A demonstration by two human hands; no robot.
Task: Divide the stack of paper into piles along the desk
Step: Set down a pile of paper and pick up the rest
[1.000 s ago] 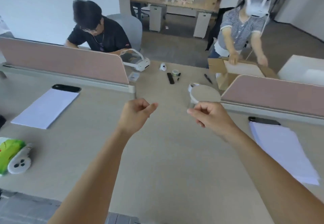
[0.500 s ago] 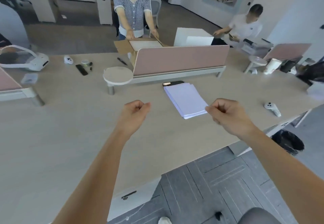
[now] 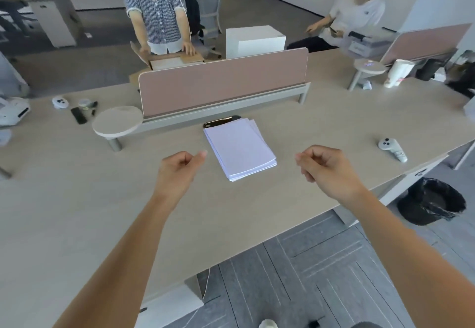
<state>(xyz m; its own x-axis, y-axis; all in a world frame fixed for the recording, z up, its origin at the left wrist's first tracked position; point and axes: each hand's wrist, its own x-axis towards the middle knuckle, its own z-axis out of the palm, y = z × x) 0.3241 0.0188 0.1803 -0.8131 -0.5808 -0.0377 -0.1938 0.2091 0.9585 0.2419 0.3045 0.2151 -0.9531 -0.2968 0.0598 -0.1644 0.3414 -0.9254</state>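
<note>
White stack of paper (image 3: pixel 240 147), near the table's (image 3: pixel 77 199) far edge, looks limp, light and slippery, best pinched at a near corner; left hand (image 3: pixel 177 171) and right hand (image 3: pixel 326 171) hover curled, empty.

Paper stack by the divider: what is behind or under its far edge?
A dark phone with a shiny rim shows at the far edge of the paper stack, in front of the divider. The sheets hide its near side, so how far it reaches under cannot be told.

Bright, even daylight, soft faint shadows, wide-angle bowing at edges, background blurred (people especially) — slightly washed-out
</note>
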